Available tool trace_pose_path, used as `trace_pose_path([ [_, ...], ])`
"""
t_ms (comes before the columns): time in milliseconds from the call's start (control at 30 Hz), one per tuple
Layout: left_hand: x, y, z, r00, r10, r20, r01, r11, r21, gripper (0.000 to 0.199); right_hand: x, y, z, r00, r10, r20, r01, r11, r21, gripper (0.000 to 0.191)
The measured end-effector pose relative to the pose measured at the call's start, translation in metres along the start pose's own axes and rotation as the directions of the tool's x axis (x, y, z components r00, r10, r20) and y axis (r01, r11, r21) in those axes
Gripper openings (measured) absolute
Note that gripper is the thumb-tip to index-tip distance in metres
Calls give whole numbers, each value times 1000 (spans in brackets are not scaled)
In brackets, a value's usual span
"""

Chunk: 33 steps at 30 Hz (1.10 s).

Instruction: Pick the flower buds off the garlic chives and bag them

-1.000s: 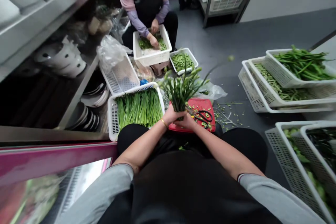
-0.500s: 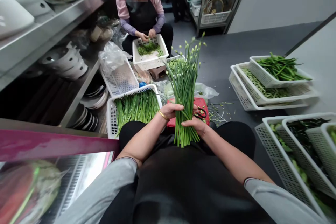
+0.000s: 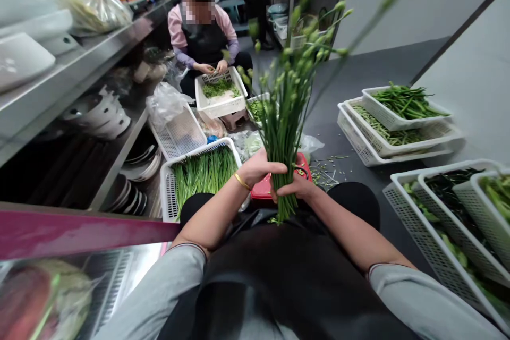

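Note:
A bunch of flowering chives (image 3: 285,127) stands upright in front of me, its budded tips fanned out and partly blurred at the top. My left hand (image 3: 263,166) is wrapped round the stems from the left, a gold bracelet on its wrist. Just below and to the right, my right hand (image 3: 296,188) closes round the same stems near their cut ends. Behind the hands is a red box or stool (image 3: 263,188), partly hidden, with the dark handle of scissors (image 3: 302,172) on it. To the left, a white basket (image 3: 169,186) holds more long green stems.
A person (image 3: 207,37) sits opposite, hands over a white basket (image 3: 217,109) of greens. Stacked baskets of vegetables (image 3: 398,146) and further baskets (image 3: 414,218) stand on the right. A metal shelf (image 3: 119,37) with bowls runs along the left. Trimmings (image 3: 324,175) litter the floor.
The bunch is gripped more tightly together and its tips have spread and come up closer to the camera. Both hands have closed further round the stems. The view has shifted slightly.

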<state>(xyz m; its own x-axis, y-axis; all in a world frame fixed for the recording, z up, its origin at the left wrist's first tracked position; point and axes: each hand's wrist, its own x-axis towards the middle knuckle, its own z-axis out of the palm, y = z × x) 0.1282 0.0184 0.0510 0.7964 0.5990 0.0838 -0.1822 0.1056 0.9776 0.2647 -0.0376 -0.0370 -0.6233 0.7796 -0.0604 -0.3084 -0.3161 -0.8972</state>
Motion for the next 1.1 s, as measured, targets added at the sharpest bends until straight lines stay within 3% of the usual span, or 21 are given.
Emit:
trace_pose_path([
  [100, 6, 21, -5, 999, 46, 15, -43, 987, -154, 75, -3, -5, 0, 998, 7, 56, -3, 996, -84, 42],
  [233, 8, 42, -4, 998, 65, -4, -65, 990, -127, 76, -1, -4, 1, 995, 39, 91, -23, 985, -170, 44],
  [367, 7, 53, -3, 996, 82, -32, -83, 995, -47, 46, 1, -13, -11, 997, 81, 14, -72, 941, -329, 40],
  [433, 7, 54, -3, 994, 73, -82, -75, 997, -21, 32, -4, -26, -21, 997, 58, -46, -72, 880, -470, 44],
  [567, 10, 43, -6, 981, 61, -183, -37, 991, 132, 26, -35, -59, -47, 977, -99, -188, -36, 797, -603, 80],
  [667, 15, 33, -8, 980, 51, -194, 2, 965, 261, 23, -63, -76, -61, 914, -159, -373, -78, 834, -546, 72],
  [733, 17, 30, -8, 981, 42, -189, 20, 949, 316, 21, -76, -82, -64, 888, -169, -427, -92, 845, -526, 66],
  [900, 20, 33, -11, 971, 49, -234, 43, 926, 374, 21, -80, -87, -58, 879, -217, -425, -80, 810, -581, 57],
  [1100, 25, 35, -15, 956, 57, -287, 55, 928, 368, 23, -61, -84, -42, 844, -403, -355, 40, 706, -707, 59],
])
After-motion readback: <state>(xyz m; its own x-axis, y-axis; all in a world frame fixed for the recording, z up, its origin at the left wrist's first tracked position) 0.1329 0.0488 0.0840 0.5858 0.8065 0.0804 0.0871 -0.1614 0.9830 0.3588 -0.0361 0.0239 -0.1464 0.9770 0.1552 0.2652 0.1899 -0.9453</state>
